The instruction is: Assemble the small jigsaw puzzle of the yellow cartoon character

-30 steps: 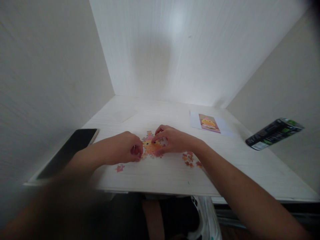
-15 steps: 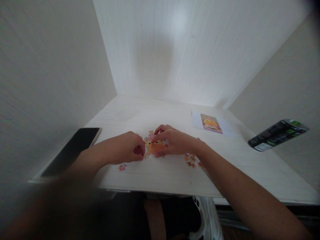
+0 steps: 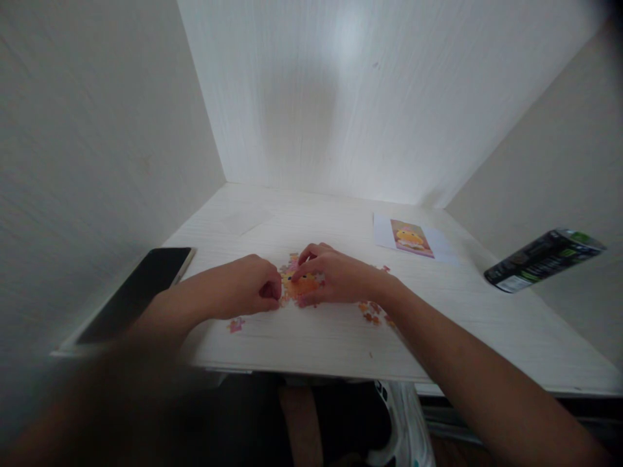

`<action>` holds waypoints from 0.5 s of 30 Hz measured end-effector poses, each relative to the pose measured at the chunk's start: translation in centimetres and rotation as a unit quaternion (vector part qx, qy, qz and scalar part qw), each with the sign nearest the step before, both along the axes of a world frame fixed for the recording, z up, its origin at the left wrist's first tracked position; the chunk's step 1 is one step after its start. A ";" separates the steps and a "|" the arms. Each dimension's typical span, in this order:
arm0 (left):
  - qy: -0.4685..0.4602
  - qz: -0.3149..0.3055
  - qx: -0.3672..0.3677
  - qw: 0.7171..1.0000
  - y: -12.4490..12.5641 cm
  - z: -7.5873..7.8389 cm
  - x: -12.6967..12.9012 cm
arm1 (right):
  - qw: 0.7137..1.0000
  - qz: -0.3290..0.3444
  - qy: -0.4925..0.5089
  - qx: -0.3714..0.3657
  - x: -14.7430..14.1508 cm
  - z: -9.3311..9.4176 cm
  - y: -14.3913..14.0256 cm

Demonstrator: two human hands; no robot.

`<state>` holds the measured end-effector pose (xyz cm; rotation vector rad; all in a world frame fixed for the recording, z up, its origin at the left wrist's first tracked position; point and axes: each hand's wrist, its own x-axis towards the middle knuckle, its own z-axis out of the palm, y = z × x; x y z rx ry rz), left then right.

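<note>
A partly joined jigsaw puzzle with a yellow, dark-eyed figure lies on the white table between my hands. At its left edge, my left hand is closed, thumb against curled fingers; whatever it may pinch is hidden. My right hand rests over the right part of the puzzle with fingers apart, the fingertips touching its surface. Loose puzzle pieces are scattered by my right forearm. Another small group of pink pieces sits below my left wrist.
A dark phone or tablet lies at the left. Toward the back right is a reference picture on white paper. A black-and-green can stands at the right. A thin translucent sheet lies at the back left. The table's front edge is near.
Both hands stay at the puzzle with only tiny shifts. My left fingers have closed slightly more at the puzzle's left edge. The view has tilted a little.
</note>
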<state>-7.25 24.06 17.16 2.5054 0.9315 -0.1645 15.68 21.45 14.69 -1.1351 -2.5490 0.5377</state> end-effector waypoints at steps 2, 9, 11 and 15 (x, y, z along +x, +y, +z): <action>0.001 -0.001 0.002 1.000 0.0 0.0 0.0 | 1.000 -0.002 0.000 0.002 0.0 -0.1 0.0; -0.004 -0.008 0.002 1.000 0.1 -0.4 0.0 | 1.000 -0.008 -0.001 -0.005 0.0 0.1 -0.1; -0.002 -0.010 0.003 1.000 0.1 -0.3 0.1 | 1.000 -0.008 -0.004 -0.003 0.0 0.1 -0.2; -0.014 0.004 0.010 1.000 0.1 -0.4 0.0 | 1.000 -0.007 -0.004 -0.003 -0.1 0.2 -0.3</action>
